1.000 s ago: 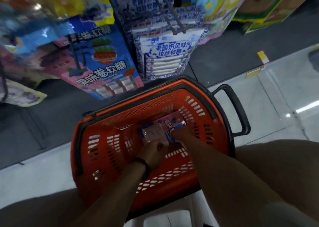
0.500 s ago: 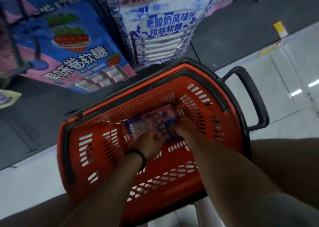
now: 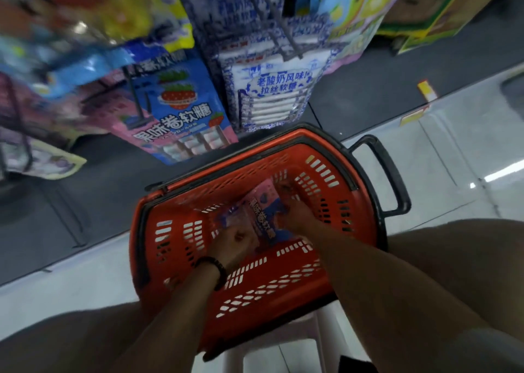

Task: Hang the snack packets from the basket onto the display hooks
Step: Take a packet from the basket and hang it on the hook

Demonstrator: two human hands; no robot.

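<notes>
An orange basket (image 3: 181, 248) with a black handle stands on the floor between my knees. Inside it lies a pink-and-blue snack packet (image 3: 262, 217). My left hand (image 3: 234, 241), with a dark band on its wrist, grips the packet's near left edge. My right hand (image 3: 297, 214) holds the packet's right side, fingers curled over it. Above the basket, matching pink-and-blue packets (image 3: 181, 112) hang on a display hook (image 3: 139, 103), next to blue-and-white packets (image 3: 278, 95) on another hook (image 3: 280, 24).
More bags in yellow, blue and purple hang at the upper left, blurred. Cardboard boxes (image 3: 431, 12) sit at the upper right. A dark base strip runs under the display, with pale glossy floor tiles (image 3: 459, 151) to the right. My knees flank the basket.
Both hands stay on the packet inside the basket. The packet has turned more upright and shifted right. The view has tilted up, showing more of the hanging display.
</notes>
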